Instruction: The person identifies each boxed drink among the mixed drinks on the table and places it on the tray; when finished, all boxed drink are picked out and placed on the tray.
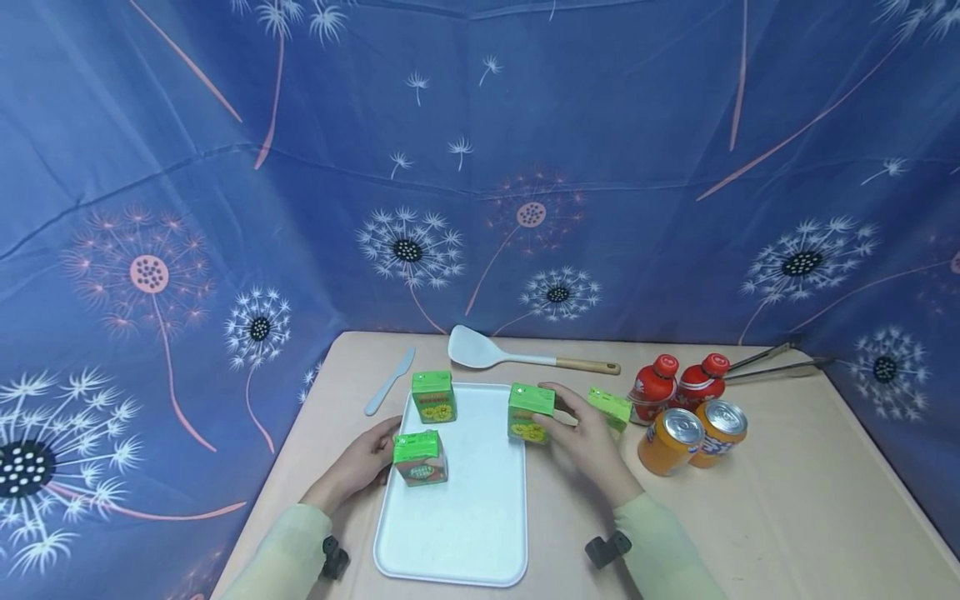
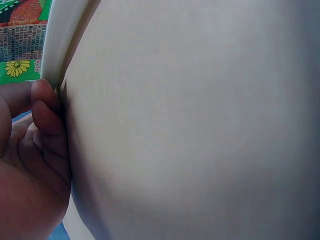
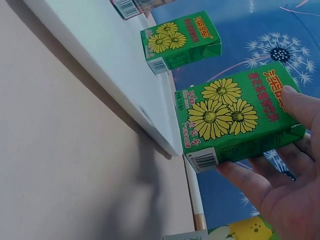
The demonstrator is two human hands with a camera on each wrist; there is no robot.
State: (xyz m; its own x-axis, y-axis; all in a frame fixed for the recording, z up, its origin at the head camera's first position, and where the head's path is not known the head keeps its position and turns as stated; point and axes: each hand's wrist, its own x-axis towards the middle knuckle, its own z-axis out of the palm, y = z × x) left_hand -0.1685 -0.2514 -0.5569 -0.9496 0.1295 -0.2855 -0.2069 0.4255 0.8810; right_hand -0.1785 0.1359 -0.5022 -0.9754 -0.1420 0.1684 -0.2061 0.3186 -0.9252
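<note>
My right hand (image 1: 592, 442) grips a green drink carton (image 3: 220, 117) printed with yellow chrysanthemums, thumb on one side and fingers on the other. It stands at the far right corner of the white tray (image 1: 457, 533); whether its base touches the tray I cannot tell. A matching chrysanthemum carton (image 1: 433, 398) is upright at the tray's far left corner. Nearer along the left edge is another green carton (image 1: 420, 458), with a reddish fruit picture. Beside that carton, my left hand (image 1: 363, 458) pinches the tray's left rim, its other fingers curled.
Right of my right hand is a green-topped carton (image 1: 611, 407). Beyond it are two red bottles (image 1: 654, 387), two orange cans (image 1: 671, 442) and metal tongs (image 1: 780, 368). Behind the tray lie a white spatula (image 1: 480, 350) with a wooden handle and a pale blue knife (image 1: 390, 383).
</note>
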